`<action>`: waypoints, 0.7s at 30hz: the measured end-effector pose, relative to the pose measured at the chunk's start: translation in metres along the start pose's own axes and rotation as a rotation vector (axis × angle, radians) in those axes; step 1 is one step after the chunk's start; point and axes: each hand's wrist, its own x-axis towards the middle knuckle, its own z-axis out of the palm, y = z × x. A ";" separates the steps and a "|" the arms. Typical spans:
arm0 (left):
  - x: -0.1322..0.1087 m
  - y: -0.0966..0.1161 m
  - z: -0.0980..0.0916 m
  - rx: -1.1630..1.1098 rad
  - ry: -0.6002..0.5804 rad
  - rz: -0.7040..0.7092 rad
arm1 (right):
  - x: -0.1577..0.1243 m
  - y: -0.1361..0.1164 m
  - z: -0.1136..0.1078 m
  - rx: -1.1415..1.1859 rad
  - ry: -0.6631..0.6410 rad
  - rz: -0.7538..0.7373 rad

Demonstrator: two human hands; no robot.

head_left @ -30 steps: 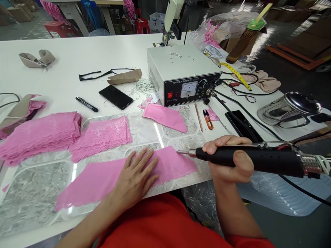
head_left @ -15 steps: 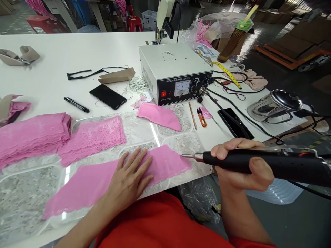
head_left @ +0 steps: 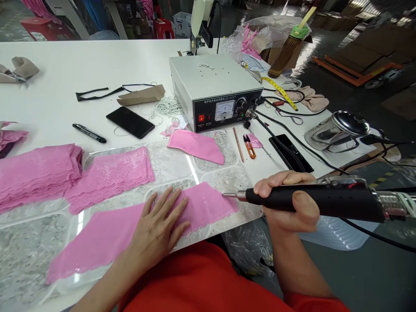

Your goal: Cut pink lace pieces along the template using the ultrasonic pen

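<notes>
A long pink fabric piece [head_left: 100, 236] with a scalloped lower edge lies flat on a marble-patterned mat [head_left: 29, 251]. My left hand [head_left: 160, 221] rests on its middle, fingers spread and palm down. In my right hand [head_left: 289, 203] is a black ultrasonic welding handpiece [head_left: 331, 201], with my fingers wrapped round its body. Its metal tip [head_left: 230, 195] points left and is at the fabric's right edge; whether it presses on the cloth I cannot tell. Farther back on the mat lies a smaller pink piece [head_left: 196, 146].
Stacks of pink lace pieces [head_left: 110, 173] lie on the left. The welding generator box [head_left: 216, 93] stands behind the mat, its cables running right. Around it are a phone [head_left: 130, 121], a marker [head_left: 89, 133], orange thread snips [head_left: 250, 147], a measuring tape [head_left: 281, 92] and a lidded glass cup [head_left: 338, 130].
The handpiece has moved left with my right hand, and its tip is now nearer the fabric's edge. My left hand stays flat on the cloth. The whole view has shifted slightly.
</notes>
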 end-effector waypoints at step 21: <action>-0.001 -0.002 0.002 -0.001 0.004 0.010 | -0.004 -0.016 -0.021 -0.046 0.042 0.006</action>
